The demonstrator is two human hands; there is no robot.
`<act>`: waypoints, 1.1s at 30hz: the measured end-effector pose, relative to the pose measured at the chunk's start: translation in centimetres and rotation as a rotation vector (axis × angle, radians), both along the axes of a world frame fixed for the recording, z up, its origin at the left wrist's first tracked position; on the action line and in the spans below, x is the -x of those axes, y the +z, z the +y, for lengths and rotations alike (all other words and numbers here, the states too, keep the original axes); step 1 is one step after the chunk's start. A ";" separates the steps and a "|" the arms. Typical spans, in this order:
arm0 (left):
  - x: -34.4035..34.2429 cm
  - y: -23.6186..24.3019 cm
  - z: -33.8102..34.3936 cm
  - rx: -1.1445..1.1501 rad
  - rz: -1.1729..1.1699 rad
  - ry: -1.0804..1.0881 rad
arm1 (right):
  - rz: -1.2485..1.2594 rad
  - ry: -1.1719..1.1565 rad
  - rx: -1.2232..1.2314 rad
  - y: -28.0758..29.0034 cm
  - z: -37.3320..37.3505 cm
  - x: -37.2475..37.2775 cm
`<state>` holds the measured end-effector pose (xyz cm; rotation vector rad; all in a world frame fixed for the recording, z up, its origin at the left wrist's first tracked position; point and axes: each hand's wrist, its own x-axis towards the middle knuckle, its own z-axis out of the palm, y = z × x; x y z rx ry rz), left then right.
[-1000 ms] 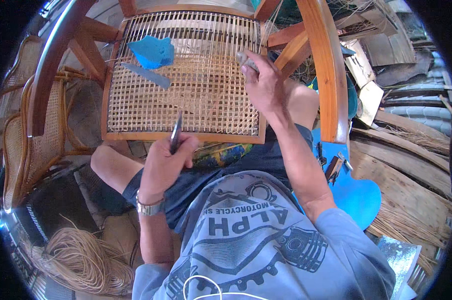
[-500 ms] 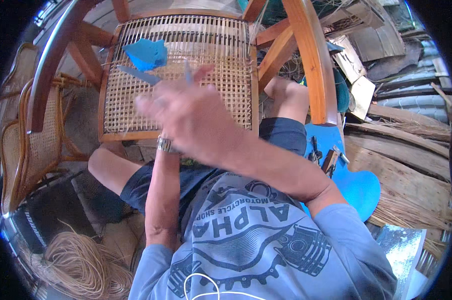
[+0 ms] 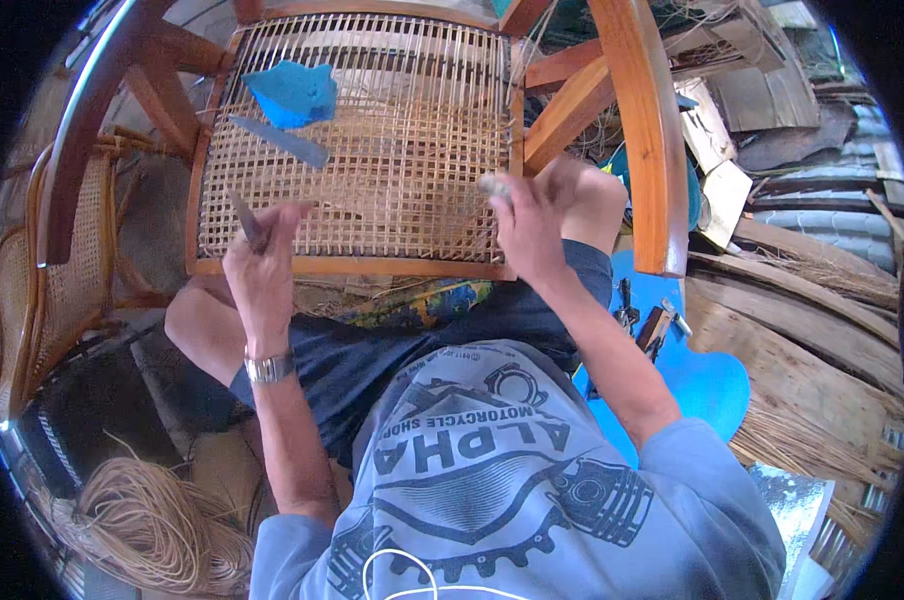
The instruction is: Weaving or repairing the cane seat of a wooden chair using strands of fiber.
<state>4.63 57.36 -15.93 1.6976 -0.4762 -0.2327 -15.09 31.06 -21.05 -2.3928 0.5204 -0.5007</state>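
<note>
A woven cane seat (image 3: 412, 190) in a wooden chair frame is in front of my knees. Over its near left corner, my left hand (image 3: 260, 285) is closed on a dark pointed tool (image 3: 244, 218) whose tip sticks up past the fingers. My right hand (image 3: 532, 235), at the seat's right edge, is closed around a short greyish object (image 3: 494, 186) with a rounded end; blur hides its kind. On the weave lie a flat grey metal strip (image 3: 282, 140) and, beyond it, a crumpled bright blue piece (image 3: 292, 93). Both hands are apart.
Chair legs rise on the left (image 3: 87, 130) and right (image 3: 652, 150). Another cane chair (image 3: 57, 250) stands at left, with a coil of cane (image 3: 162, 525) below it. A blue stool (image 3: 707, 385) with tools on it is at right, beside wooden boards (image 3: 782, 345).
My hands were crossed together over the seat's middle. They have parted, the left to the left with the pointed tool, the right to the seat's right edge.
</note>
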 end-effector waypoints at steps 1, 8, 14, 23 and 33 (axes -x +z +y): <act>-0.5 0.8 -0.5 -0.003 0.003 0.010 | 0.059 -0.112 0.145 -0.9 -1.1 -0.6; -0.9 6.6 -2.5 0.413 0.041 0.001 | -0.005 0.200 0.250 0.0 5.8 -2.3; 0.4 7.3 -1.7 0.465 0.080 -0.005 | 0.035 0.236 0.230 2.0 1.0 -3.8; 0.8 6.2 1.5 0.354 0.058 0.120 | 0.046 0.384 0.110 0.3 1.0 -0.8; 1.6 7.5 1.1 0.309 0.100 0.198 | -0.149 0.478 0.264 -0.1 0.5 -7.2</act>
